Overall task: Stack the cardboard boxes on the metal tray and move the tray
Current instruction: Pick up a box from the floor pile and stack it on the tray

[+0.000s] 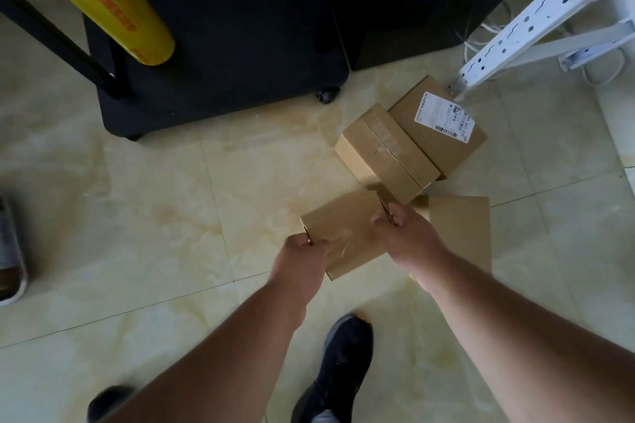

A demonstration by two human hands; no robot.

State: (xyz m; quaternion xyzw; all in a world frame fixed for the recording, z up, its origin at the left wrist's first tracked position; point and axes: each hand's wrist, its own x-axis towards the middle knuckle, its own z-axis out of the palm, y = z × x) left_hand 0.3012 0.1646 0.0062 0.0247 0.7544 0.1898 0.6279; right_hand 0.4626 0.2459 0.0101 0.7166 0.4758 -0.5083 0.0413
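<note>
Several brown cardboard boxes lie on the tiled floor. My left hand [304, 259] grips the near left edge of a flat box [347, 233], and my right hand [405, 233] grips its far right edge. Behind it stands a taller taped box [385, 151], and beyond that a box with a white shipping label [443, 127]. To the right of my right hand lies another flat box [460, 233], partly hidden by my forearm. No metal tray shows in this view.
A black cabinet on castors [220, 45] stands at the back. A yellow roll of film [103, 0] leans at upper left. A white perforated metal frame [536, 21] and cables are at upper right. My dark shoes [343, 364] are below; another shoe [10, 251] is at left.
</note>
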